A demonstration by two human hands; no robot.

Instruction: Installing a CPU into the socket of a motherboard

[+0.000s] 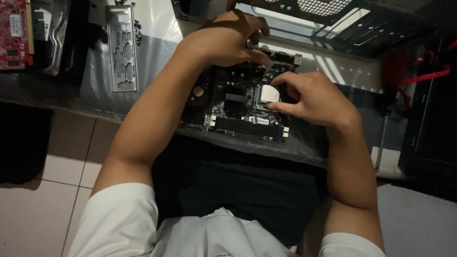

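At the centre of the frame a black motherboard (228,102) lies on the worktop (90,102), the left hand (228,40) curled over its upper edge, fingers bent, while the right hand (312,97) pinches the square silver processor (268,95) at its socket.

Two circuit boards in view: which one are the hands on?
The black motherboard at centre, carrying the silver processor; the red card lies untouched at top left.

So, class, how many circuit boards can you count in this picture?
2: the black circuit board under both hands, and a red circuit board at the top left edge. Others may lie hidden out of view.
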